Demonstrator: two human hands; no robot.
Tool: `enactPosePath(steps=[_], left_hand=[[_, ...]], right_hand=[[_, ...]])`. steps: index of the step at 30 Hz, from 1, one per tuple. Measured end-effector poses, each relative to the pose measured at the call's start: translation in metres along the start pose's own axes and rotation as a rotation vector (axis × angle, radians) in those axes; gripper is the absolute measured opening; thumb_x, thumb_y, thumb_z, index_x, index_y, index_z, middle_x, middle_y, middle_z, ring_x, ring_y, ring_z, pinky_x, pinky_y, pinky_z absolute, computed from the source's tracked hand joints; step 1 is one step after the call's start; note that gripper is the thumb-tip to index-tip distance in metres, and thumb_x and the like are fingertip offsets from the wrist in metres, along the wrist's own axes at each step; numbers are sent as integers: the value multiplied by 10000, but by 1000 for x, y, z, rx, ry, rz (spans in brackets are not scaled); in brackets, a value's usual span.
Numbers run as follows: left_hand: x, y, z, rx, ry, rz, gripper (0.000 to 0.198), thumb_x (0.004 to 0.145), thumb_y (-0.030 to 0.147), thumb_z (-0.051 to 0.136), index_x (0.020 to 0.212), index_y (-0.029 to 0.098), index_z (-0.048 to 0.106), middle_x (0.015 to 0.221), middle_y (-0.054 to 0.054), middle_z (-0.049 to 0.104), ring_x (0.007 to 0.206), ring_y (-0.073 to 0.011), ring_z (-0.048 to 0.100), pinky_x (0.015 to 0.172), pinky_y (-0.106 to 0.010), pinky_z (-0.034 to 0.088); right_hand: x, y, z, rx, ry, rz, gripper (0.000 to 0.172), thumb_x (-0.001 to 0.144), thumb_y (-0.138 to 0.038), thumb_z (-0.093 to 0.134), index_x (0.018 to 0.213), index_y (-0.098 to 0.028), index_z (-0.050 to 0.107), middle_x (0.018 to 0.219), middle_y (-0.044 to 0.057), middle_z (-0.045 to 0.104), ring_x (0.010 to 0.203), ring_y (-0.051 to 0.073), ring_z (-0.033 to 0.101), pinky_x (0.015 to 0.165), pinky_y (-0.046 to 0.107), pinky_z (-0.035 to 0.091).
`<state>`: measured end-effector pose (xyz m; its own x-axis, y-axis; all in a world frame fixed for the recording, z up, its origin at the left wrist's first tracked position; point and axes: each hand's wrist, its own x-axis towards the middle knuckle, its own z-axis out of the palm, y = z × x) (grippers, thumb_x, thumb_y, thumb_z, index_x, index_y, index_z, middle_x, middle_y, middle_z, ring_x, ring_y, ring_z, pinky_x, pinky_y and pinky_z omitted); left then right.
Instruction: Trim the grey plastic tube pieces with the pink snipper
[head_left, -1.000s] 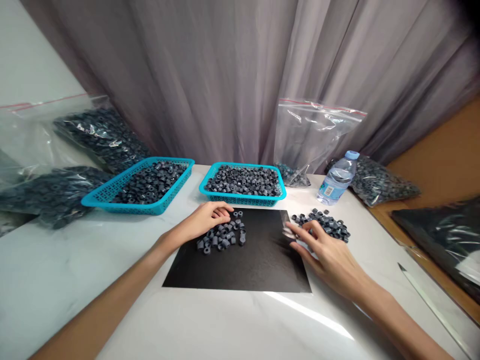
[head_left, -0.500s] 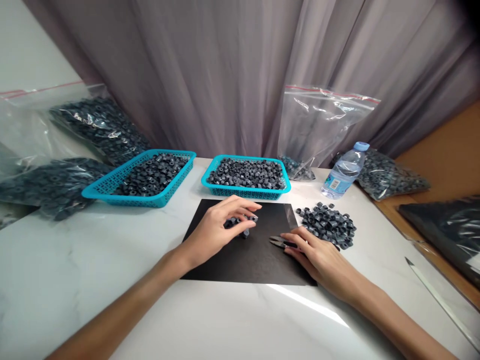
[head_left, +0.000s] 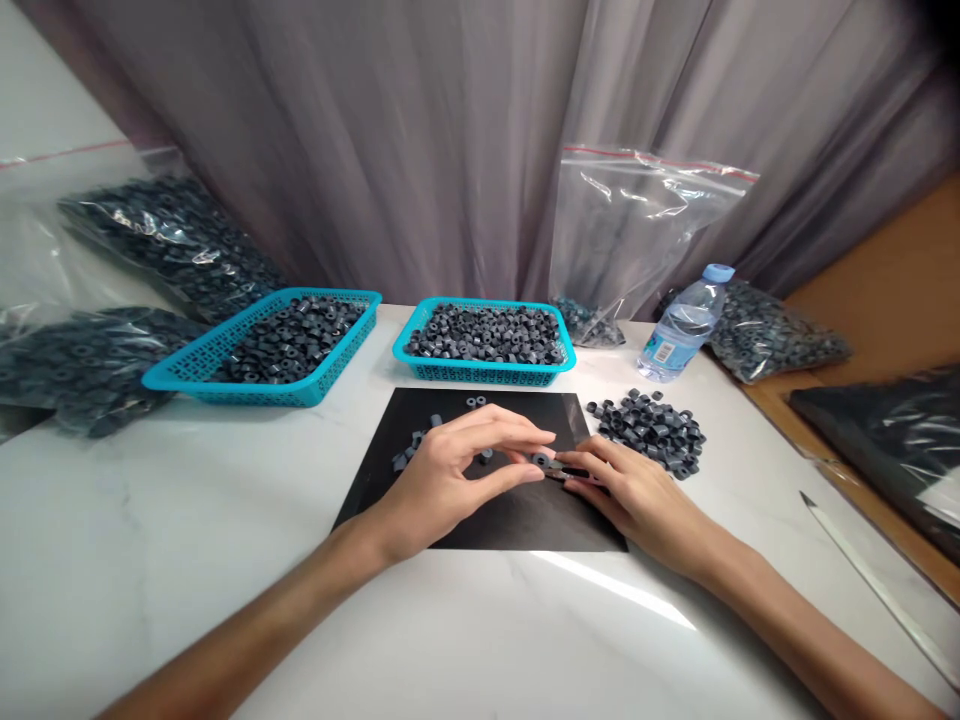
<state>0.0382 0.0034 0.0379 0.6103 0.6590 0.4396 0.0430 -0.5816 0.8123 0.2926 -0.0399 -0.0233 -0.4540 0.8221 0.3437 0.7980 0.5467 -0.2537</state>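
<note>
My left hand pinches a small grey plastic ring between thumb and fingertips, its hole facing me. In my right hand are small cutting pliers, their jaws at the ring; whether the blades touch it I cannot tell. Both hands are over a black mat. More loose grey rings lie on the mat, to the left of and behind my left hand, which partly hides them. A heap of dark grey rings lies just beyond my right hand.
Two blue baskets, left and middle, hold many rings. A water bottle and an upright zip bag stand at the back right. Filled bags lie at the left. A pale pointed strip lies at the right.
My left hand has moved right, bringing the ring to the pliers' jaws. Loose rings on the mat have come into view behind it. My right hand still holds the pliers. The view has shifted slightly.
</note>
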Motion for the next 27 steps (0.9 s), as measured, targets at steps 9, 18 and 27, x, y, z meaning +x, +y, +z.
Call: enactPosePath(steps=[9,18,27], left_hand=[[2,1,2,105,4,-26,149,873,220,762,1019,237,788,1062,-29,699,953,-147,686,900,-260,551],[8,-4,1,-416,86,-558,223,883,355,750,969,150,741,1015,-93,800,1014,-239,759,984,-359,585],[12,-16,-8,-574,180,-624,163,934,316,676,950,154,665,1076,-135,798,1098,-238,738,1040,-379,551]], right_hand=[[1,-1,-3,-16,10,-14,277,1064,-319,435,1278,-216,577,1077,98,638,889,202,655,756,339,558],[3,-3,-2,-94,15,-60,266,1068,-290,411,1252,-189,575,1055,107,649,903,214,666,770,343,563],[3,-3,-1,-80,40,-59,290,1078,-273,361,1241,-197,589,1033,113,645,884,213,659,725,331,556]])
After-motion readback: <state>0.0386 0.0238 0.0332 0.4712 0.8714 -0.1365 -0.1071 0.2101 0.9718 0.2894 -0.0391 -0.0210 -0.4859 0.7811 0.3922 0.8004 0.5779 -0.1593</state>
